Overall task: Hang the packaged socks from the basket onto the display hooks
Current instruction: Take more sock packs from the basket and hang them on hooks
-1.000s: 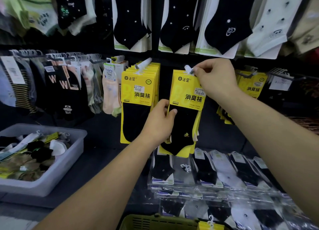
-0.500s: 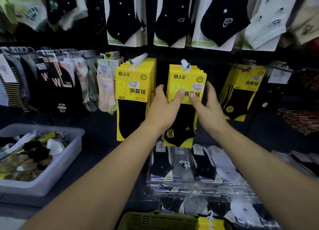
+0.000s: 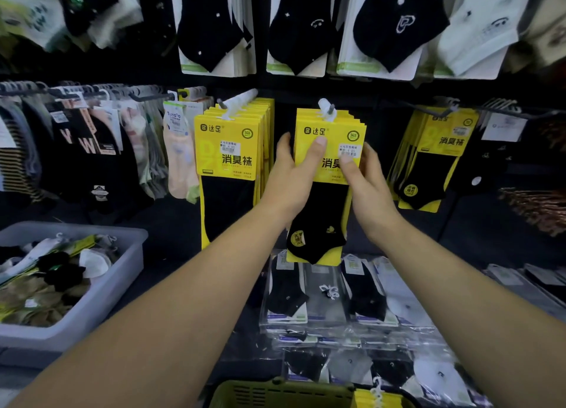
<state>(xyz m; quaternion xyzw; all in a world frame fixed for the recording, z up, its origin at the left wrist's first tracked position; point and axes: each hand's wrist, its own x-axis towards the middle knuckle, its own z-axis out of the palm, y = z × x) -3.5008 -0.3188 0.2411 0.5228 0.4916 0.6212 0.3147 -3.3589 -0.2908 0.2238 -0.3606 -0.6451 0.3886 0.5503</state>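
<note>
Two hands on the yellow sock pack [image 3: 330,126], which hangs from its hook [image 3: 329,107] just above centre. The left hand [image 3: 291,181] grips its nine o'clock edge, thumb across the front; the right hand [image 3: 369,190] pinches the three o'clock edge. A green basket [image 3: 275,392] sits at six o'clock and a grey bin [image 3: 92,312] at eight.
</note>
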